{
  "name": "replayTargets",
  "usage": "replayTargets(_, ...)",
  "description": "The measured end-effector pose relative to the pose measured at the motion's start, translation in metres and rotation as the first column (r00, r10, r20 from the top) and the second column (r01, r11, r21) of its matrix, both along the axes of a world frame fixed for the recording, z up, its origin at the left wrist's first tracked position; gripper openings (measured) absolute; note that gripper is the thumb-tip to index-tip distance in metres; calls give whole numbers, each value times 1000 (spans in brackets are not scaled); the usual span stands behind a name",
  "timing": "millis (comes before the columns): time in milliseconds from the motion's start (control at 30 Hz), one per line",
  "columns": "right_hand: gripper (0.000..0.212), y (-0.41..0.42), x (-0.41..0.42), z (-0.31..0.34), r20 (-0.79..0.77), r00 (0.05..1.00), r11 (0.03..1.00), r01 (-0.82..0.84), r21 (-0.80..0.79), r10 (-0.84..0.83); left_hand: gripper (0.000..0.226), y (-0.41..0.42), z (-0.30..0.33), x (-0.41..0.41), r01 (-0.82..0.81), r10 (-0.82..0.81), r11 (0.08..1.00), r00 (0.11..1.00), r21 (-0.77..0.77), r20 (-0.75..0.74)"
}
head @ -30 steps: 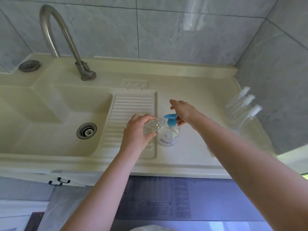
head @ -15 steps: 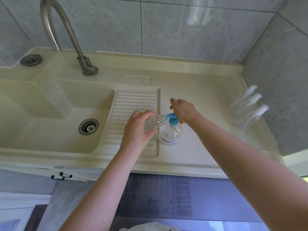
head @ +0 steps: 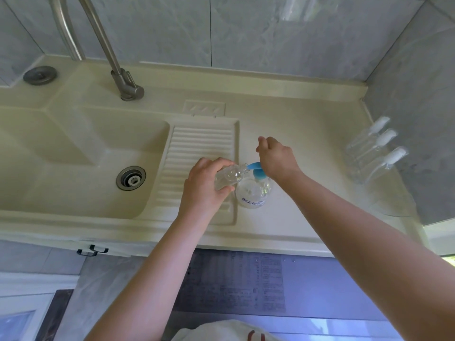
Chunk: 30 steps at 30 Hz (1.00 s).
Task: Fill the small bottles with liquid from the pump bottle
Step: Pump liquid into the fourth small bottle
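A clear round pump bottle (head: 253, 193) with a blue pump head (head: 257, 169) stands on the counter beside the ribbed washboard. My right hand (head: 277, 157) rests on top of the blue pump, fingers curled over it. My left hand (head: 205, 184) grips a small clear bottle (head: 230, 177), tilted on its side with its open neck right at the blue spout. Three more small clear bottles with white caps (head: 376, 146) lean against the right wall.
A cream sink basin (head: 81, 168) with a metal drain (head: 130, 178) lies to the left, a curved steel tap (head: 125, 82) behind it. The ribbed washboard (head: 197, 148) sits under my left hand. Grey tiled walls close the back and right. The counter's front edge (head: 246, 242) is near.
The blue pump head sits lower under my right hand than a second ago. The small bottle stays at the spout. The view has shifted slightly.
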State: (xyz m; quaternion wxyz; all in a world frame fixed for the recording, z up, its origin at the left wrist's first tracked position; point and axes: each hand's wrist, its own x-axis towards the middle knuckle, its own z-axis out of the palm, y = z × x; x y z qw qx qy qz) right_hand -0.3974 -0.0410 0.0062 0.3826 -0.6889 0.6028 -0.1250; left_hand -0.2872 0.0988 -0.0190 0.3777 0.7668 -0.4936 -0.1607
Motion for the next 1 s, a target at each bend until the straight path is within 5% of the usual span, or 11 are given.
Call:
replayTargets(300, 58, -5, -3, 4, -74, 982, 985, -171, 12, 171, 50, 1, -1, 3, -1, 1, 1000, 1000, 12, -7)
replayTargets(567, 42, -5, -2, -7, -101, 981, 982, -173, -74, 165, 49, -1, -2, 2, 3, -2, 1000, 999, 20, -43)
replayTargets(1000, 53, -7, -7, 2, -105, 976, 980, -196, -27, 193, 50, 2, -1, 2, 7, -7, 1000, 999, 27, -31)
